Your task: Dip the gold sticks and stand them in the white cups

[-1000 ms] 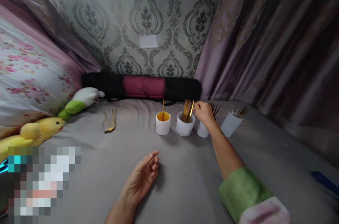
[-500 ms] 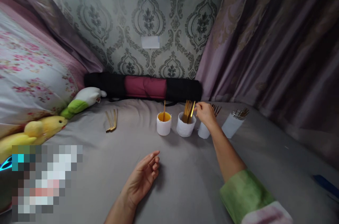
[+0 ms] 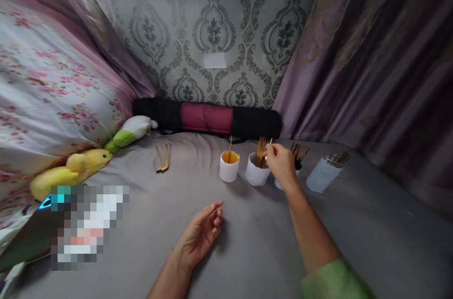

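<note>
My right hand (image 3: 282, 163) reaches forward over a row of white cups on the grey sheet and pinches a thin gold stick (image 3: 269, 145) at the rim of the second cup (image 3: 257, 174), which holds several gold sticks. To its left, a cup with a yellow inside (image 3: 229, 167) holds one stick. Behind my hand stands a third cup (image 3: 297, 160) with dark sticks, partly hidden. A fourth, taller cup (image 3: 322, 174) at the right holds more sticks. My left hand (image 3: 201, 234) rests on the sheet, palm up, fingers loosely curled and empty.
A small bundle of gold sticks (image 3: 163, 159) lies loose on the sheet at the left. A black and maroon roll (image 3: 207, 117) lies along the wall. A yellow plush toy (image 3: 71, 171), a green-white plush toy (image 3: 132, 130) and a floral pillow (image 3: 46, 91) are at the left; curtains (image 3: 382, 63) hang at the right.
The view has shifted left and down, so everything sits further right. My right hand stays at the second cup, its fingers now closer over the cup with the stick. The left hand is unmoved.
</note>
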Motion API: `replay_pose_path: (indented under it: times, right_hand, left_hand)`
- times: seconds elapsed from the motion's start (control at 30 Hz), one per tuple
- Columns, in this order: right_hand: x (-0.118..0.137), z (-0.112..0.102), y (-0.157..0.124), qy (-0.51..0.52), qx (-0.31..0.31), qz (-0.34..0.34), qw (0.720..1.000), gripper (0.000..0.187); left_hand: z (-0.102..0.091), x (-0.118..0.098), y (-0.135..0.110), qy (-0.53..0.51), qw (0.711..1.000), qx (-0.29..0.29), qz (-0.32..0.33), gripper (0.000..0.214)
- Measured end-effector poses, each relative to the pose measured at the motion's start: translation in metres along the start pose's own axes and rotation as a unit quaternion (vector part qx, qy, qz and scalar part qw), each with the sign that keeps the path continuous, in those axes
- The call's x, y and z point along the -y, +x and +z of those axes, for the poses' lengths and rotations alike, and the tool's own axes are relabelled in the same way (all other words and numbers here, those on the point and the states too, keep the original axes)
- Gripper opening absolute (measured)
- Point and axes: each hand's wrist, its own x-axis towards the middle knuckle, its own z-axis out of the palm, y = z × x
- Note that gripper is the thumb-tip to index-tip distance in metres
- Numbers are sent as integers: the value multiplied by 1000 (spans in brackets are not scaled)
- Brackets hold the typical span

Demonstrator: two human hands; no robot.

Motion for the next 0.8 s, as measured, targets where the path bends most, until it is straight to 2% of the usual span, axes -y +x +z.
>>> replay_pose_path:
  times: [0.37, 0.53, 0.8]
  right_hand:
    - [24, 19, -30, 41, 46, -15, 998, 33]
    - [30, 39, -53, 27, 114, -41, 992, 33]
    - [19, 74, -91, -61, 234, -56, 969, 35]
  left_hand:
    - [-4, -1, 4, -17, 1000, 23, -3, 21]
    - [-5, -1, 3, -23, 999, 35, 6, 21]
    - [-6, 0, 4, -21, 999, 39, 9, 20]
